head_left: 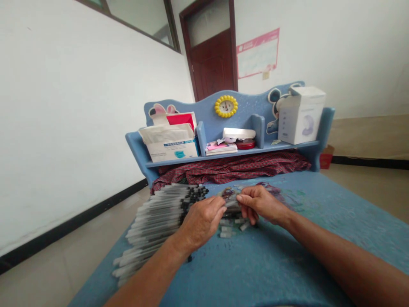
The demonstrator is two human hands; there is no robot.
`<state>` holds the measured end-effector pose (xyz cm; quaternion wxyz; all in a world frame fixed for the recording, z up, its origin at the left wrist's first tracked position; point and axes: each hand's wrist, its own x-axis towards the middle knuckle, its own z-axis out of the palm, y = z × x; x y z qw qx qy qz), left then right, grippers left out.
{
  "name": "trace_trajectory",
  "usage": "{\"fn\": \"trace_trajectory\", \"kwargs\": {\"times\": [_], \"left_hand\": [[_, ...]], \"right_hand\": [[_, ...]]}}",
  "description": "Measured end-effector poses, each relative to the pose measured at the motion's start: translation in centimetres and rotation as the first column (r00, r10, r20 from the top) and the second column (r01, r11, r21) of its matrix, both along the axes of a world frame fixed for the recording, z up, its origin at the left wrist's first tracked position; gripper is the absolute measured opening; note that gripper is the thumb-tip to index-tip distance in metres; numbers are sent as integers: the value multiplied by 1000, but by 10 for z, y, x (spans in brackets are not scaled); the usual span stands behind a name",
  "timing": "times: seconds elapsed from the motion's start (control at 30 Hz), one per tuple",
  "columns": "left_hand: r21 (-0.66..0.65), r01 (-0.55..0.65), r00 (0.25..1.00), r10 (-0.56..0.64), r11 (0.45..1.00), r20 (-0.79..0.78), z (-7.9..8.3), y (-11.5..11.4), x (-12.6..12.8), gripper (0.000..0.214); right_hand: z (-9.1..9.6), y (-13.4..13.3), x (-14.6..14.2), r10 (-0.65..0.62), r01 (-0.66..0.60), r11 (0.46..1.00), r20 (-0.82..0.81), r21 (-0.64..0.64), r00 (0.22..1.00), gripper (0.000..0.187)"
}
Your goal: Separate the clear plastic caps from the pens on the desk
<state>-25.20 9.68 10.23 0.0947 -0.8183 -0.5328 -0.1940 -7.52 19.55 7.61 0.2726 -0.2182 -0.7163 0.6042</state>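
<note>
My left hand and my right hand meet over the middle of a blue desk. Both have their fingers pinched together on a thin grey pen-like stick held between them. Under and just in front of the hands lie a few short grey caps or pieces. To the left, a long heap of several grey sticks with black ends lies on the desk, touching my left hand's side.
A blue shelf stands at the desk's back with a yellow clock, a box of masks, booklets, a red tin and a white carton. Checked red cloth lies under it. A white wall is left, a brown door behind.
</note>
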Motion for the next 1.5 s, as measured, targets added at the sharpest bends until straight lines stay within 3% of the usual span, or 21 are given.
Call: {"fn": "trace_trajectory", "kwargs": {"times": [0.37,0.57,0.73,1.03,1.33,1.5], "left_hand": [[-117,-4,994,17,993,109,9,-2,1,17],[-28,16,1000,-15,999,24,4,-1,-2,19],[-42,17,999,-16,999,32,5,-1,-1,20],[-331,-16,961,106,944,256,17,-2,-1,21],[-288,-12,974,77,958,215,19,-4,2,22],[-284,-33,976,92,958,197,19,-3,2,22]], "right_hand": [[4,0,1,16,-18,999,-49,-38,999,40],[3,-1,2,13,-15,999,41,50,999,46],[2,-1,2,61,-61,998,22,12,998,44],[4,-1,3,107,-110,992,-53,-66,993,39],[1,-3,1,31,-32,999,90,10,995,49],[3,-2,1,68,-68,998,57,2,996,44]]}}
